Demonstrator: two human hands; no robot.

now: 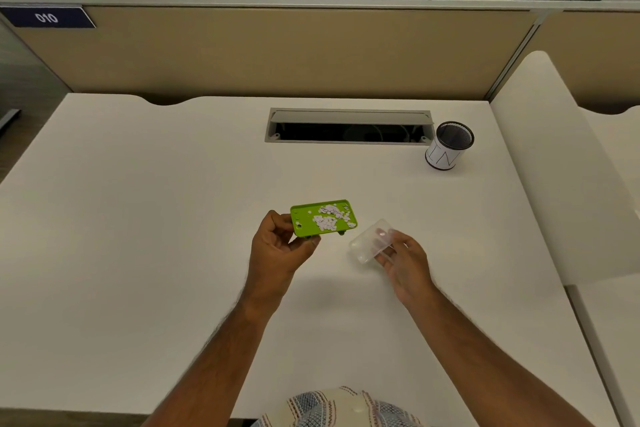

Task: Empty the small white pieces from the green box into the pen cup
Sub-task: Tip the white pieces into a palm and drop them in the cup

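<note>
A shallow green box (304, 222) is held level above the white desk (138, 218), my left hand (277, 250) gripping its near left corner. Small white pieces (329, 217) lie heaped in its right half. Just to the right, my right hand (403, 258) holds a clear plastic lid (369, 244), tilted, apart from the box. The pen cup (449, 146), black mesh wrapped in white paper with letters on it, stands upright at the far right of the desk, well away from both hands.
An open cable hatch (349, 126) is set into the desk just left of the cup. A beige partition (277, 52) closes the far edge. A white divider (554, 166) rises along the right side.
</note>
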